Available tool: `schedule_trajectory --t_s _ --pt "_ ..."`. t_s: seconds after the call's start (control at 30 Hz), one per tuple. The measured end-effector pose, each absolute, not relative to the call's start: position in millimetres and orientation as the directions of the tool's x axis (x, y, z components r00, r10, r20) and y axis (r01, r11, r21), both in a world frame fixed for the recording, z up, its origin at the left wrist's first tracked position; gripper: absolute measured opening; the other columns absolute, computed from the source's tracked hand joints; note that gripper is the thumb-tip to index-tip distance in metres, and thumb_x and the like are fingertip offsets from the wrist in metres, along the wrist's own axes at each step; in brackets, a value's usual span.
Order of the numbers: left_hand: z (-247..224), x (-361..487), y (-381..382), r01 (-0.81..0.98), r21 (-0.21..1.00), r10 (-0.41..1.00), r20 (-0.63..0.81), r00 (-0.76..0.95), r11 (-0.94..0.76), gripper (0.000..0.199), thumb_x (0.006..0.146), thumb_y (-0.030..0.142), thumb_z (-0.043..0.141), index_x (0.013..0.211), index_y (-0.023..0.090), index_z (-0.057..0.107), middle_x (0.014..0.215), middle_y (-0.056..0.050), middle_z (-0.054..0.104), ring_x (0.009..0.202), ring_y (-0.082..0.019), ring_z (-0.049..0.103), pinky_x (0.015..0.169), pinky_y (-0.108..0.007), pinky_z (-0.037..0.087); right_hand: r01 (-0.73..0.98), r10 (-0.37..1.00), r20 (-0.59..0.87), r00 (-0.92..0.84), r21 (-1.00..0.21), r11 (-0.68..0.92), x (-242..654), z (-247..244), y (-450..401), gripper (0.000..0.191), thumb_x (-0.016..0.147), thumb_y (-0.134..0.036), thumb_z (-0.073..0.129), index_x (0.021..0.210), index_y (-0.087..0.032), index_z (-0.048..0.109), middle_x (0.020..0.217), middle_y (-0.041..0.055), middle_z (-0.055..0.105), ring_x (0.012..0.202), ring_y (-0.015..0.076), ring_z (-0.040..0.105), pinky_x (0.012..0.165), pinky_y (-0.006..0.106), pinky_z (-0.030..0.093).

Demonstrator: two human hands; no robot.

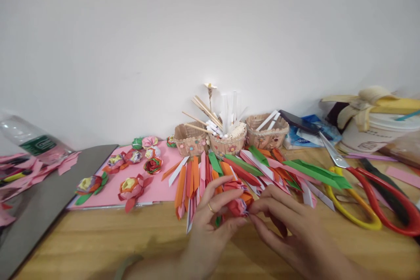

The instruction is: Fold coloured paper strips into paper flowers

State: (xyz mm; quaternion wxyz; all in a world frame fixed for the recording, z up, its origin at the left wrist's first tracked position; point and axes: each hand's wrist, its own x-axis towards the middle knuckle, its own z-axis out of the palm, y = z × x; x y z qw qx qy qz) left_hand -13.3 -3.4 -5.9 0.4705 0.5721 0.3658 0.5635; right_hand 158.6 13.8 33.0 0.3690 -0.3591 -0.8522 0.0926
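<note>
Between my two hands is a small folded paper flower (237,206) in pink and red, with some purple and orange at its edge. My left hand (215,216) wears a ring and grips the flower from the left, thumb below and fingers above. The right hand (284,214) pinches the flower's right edge between thumb and fingertips. Just behind the hands lies a spread of folded paper strips (190,181) in orange, pink, red, white and green. Part of the flower is hidden by my fingers.
Finished paper flowers (131,186) lie on a pink sheet (101,194) at left. Three decorated baskets (226,144) stand against the wall, some holding sticks. Scissors (370,183) with red handles overlap a yellow-handled pair at right. A plastic bottle (36,140) and banana peel (357,107) sit farther out.
</note>
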Motion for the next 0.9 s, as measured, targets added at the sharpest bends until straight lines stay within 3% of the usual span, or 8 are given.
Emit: schedule_trajectory --t_s 0.2,0.4,0.67,0.9 --pt "-5.3 -14.5 -0.8 -0.157 0.969 0.969 0.213 0.124 -0.193 0.033 0.076 0.027 0.070 0.108 0.031 0.067 0.131 -0.007 0.048 0.115 -0.023 0.053 0.090 -0.033 0.051 0.440 0.717 0.482 -0.504 -0.570 0.693 158.9 37.1 16.3 0.017 0.088 -0.016 0.048 0.081 -0.022 0.062 0.072 0.0014 0.062 0.062 0.0119 0.061 0.053 0.021 0.049" --pt "-5.2 -13.9 1.1 -0.220 0.965 0.965 0.187 0.183 -0.145 0.035 0.075 0.027 0.070 0.109 0.035 0.067 0.126 -0.005 0.051 0.115 -0.022 0.053 0.092 -0.031 0.049 0.399 0.745 0.409 -0.527 -0.656 0.641 162.0 44.1 20.3 0.022 0.091 -0.019 0.045 0.079 -0.022 0.063 0.076 0.0024 0.065 0.070 0.0136 0.064 0.060 0.022 0.053" --pt "-5.8 -12.9 -0.1 -0.242 0.961 0.960 0.187 0.207 -0.134 0.036 0.074 0.025 0.072 0.107 0.040 0.067 0.124 -0.002 0.051 0.112 -0.019 0.054 0.091 -0.026 0.048 0.509 0.663 0.544 -0.515 -0.428 0.747 162.4 40.1 18.8 0.020 0.089 -0.016 0.046 0.080 -0.021 0.063 0.070 0.0011 0.064 0.058 0.0105 0.063 0.049 0.019 0.047" --pt "-5.1 -14.0 2.7 -0.231 0.960 0.951 0.212 0.224 -0.160 0.037 0.074 0.022 0.072 0.106 0.041 0.067 0.124 -0.001 0.051 0.115 -0.018 0.052 0.095 -0.027 0.044 0.489 0.690 0.504 -0.519 -0.486 0.724 161.7 48.1 17.2 0.023 0.084 -0.011 0.048 0.070 -0.020 0.064 0.063 0.0004 0.062 0.052 0.0091 0.059 0.046 0.017 0.045"
